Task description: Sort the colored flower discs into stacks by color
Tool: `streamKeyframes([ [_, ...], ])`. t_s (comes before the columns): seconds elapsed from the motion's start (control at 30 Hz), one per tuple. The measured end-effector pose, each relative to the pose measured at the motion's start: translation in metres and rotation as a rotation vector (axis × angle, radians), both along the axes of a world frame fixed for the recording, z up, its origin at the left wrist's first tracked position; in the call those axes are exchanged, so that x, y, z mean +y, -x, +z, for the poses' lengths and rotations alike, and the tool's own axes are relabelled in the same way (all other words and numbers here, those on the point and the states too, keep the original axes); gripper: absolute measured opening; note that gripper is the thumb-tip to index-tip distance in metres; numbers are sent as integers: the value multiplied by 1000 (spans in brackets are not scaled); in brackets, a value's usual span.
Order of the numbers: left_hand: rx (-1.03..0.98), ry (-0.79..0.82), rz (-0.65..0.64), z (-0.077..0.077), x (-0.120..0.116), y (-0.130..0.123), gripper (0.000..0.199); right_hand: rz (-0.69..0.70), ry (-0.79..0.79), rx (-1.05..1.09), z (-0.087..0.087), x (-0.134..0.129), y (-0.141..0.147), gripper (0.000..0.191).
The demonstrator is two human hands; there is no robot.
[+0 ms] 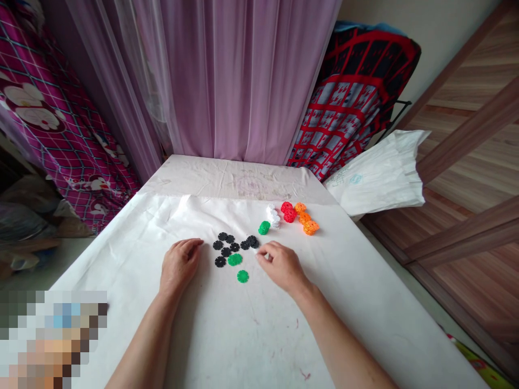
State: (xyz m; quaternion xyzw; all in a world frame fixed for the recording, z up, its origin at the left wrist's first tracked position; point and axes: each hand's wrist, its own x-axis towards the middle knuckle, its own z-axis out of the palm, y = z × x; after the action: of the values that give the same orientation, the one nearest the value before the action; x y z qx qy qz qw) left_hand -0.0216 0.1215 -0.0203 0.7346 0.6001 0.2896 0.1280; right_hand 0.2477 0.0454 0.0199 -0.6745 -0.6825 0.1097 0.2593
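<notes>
Several black notched discs (226, 252) lie loosely on the white cloth between my hands. Two spots of green discs, one pair (234, 260) and one single (243, 276), are on their near side. My left hand (184, 259) rests on the cloth left of the discs, fingers curled together; whether anything is inside is hidden. My right hand (278, 262) is beside the right-hand black discs (251, 241), thumb and forefinger pinched near a small whitish bit too small to identify. Farther back sit a green stack (264, 228), white stacks (273, 216), red stacks (288, 212) and orange stacks (310, 227).
The table's white cloth (227, 335) spans the foreground. A white bag (377, 175) stands off the right edge. Purple curtains (243, 81) hang behind, with a red patterned cloth (344, 108) at the back right. Wooden doors (470, 162) are on the right.
</notes>
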Motion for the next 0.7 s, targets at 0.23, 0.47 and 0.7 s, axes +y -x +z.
streamKeyframes([
  [0.23, -8, 7, 1, 1, -1, -1, 36, 74, 143, -101, -18, -32, 48, 16],
  [0.47, -10, -2, -8, 0, 0, 0, 35, 24, 247, -52, -12, -25, 51, 16],
  [0.7, -6, 4, -2, 1, 0, 0, 38, -127, 30, 33, 15, 20, -4, 20],
])
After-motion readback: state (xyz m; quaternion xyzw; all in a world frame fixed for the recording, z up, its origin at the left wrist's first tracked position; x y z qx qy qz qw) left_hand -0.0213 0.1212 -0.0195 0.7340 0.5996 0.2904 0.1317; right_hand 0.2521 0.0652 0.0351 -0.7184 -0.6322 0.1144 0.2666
